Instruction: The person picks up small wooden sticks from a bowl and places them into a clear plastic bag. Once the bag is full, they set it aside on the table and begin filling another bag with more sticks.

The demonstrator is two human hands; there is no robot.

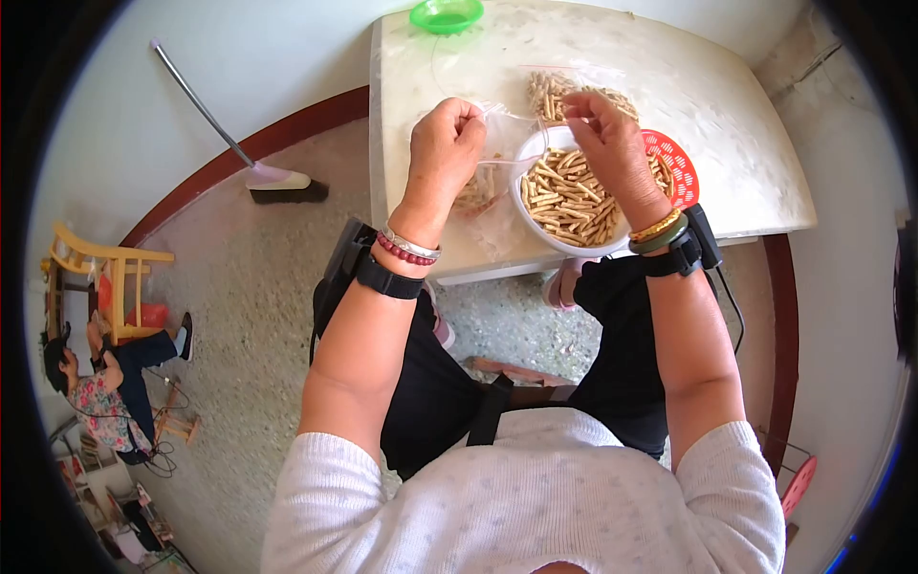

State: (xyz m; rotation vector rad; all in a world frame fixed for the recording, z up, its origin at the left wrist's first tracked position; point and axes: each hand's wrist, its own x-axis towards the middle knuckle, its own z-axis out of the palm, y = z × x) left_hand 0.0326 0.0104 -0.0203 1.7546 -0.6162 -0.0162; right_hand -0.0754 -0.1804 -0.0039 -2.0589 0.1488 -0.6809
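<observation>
My left hand (448,143) is closed, pinching one side of the mouth of a clear plastic bag (516,124) above the table's left part. My right hand (612,134) has its fingers drawn together at the bag's other side, over a white bowl (524,196) of short tan sticks (572,196). Whether those right fingertips grip the film is hard to make out. Beneath my left hand lies another clear bag (483,201) with some sticks. Behind the bowl rests a filled clear bag (550,94). A red perforated basket (681,167) touches the bowl's right side.
A green bowl (446,13) stands at the far edge of the white table (727,124). On the floor to the left are a broom (277,184) and a wooden chair (115,277). Another person (105,397) sits at far left, beside a cluttered shelf.
</observation>
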